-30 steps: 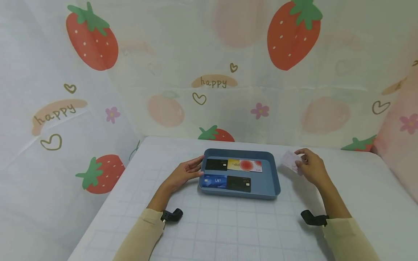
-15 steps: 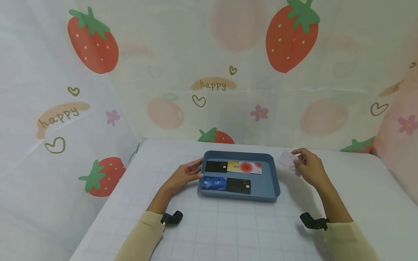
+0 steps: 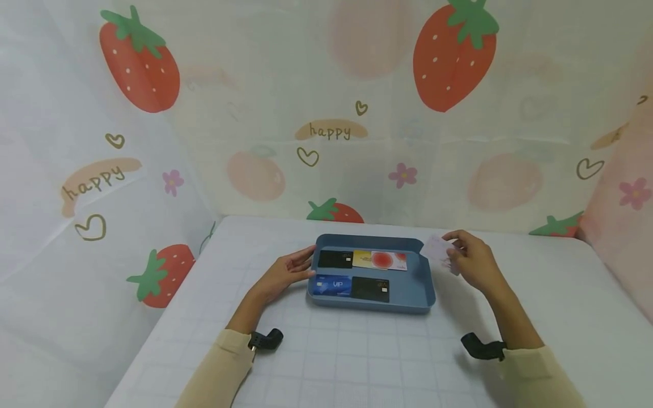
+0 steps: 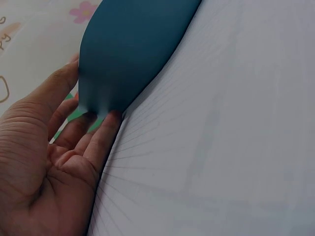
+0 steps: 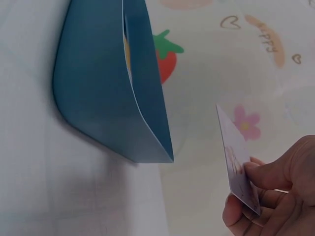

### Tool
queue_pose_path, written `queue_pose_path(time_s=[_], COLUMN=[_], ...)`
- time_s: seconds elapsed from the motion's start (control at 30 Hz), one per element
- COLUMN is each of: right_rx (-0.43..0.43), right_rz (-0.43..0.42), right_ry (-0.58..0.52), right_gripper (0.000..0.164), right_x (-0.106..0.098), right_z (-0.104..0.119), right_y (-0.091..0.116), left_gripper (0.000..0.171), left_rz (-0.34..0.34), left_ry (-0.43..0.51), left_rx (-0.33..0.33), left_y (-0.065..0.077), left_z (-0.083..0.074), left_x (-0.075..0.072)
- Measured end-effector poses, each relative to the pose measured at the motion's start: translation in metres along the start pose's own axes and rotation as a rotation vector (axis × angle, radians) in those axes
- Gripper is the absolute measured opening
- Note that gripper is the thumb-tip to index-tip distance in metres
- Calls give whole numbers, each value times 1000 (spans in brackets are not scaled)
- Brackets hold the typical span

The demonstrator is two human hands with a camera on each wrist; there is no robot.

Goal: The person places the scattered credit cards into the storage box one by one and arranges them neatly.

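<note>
A blue-grey rectangular tray (image 3: 408, 292) lies on the table with several cards inside. At its left end my left hand (image 3: 280, 277) rests, fairly straight fingertips touching the wall; the left wrist view shows those fingers (image 4: 101, 142) against the tray's outer side (image 4: 133, 39). My right hand (image 3: 471, 262) pinches a pale pinkish-white card (image 3: 436, 250) between thumb and fingers, tilted at the tray's right rim. Seen from the right wrist, the card (image 5: 236, 157) stands nearly edge-on, apart from the tray wall (image 5: 98, 88), with the thumb on its printed face.
In the tray's upper row lie a black card (image 3: 334, 259), a yellow card (image 3: 361, 259) and a white card with a red circle (image 3: 388, 260). Below are a blue VIP card (image 3: 331, 285) and another black card (image 3: 370, 289). A strawberry-print cloth (image 3: 326, 73) hangs behind the white table (image 3: 326, 362).
My right hand has moved left with the pale card, from beside the tray to its right rim. The left hand stays at the tray's left end.
</note>
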State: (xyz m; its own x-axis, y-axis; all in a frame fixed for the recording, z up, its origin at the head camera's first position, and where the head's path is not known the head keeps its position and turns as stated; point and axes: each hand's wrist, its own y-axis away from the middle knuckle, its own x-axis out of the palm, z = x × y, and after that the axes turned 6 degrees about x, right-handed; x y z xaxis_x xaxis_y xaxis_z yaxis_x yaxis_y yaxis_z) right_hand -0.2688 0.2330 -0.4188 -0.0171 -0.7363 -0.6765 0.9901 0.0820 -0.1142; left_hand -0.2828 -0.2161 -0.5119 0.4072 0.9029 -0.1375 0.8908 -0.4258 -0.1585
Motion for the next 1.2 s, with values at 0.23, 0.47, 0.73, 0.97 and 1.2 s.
queue_pose_path(time_s=[0.23,0.47,0.73,0.97,1.2], right_rx=[3,-36,-58,-109,-127], right_rz=[46,64,116,144,184], right_ry=[-7,5,1,13,16], right_gripper=[30,27,27,24,24], right_x=[5,10,16,22,28], right_z=[7,12,18,19,18], right_y=[0,1,3,2,3], left_gripper=[70,71,70,69,71], left_rz=[-5,-6,-8,-24,-11], left_ry=[2,-5,1,-7,-7], left_rx=[-13,-26,-31,-37,-34], left_y=[0,0,2,2,2], left_z=[-4,-5,-5,-6,-6], left_x=[0,1,2,2,2])
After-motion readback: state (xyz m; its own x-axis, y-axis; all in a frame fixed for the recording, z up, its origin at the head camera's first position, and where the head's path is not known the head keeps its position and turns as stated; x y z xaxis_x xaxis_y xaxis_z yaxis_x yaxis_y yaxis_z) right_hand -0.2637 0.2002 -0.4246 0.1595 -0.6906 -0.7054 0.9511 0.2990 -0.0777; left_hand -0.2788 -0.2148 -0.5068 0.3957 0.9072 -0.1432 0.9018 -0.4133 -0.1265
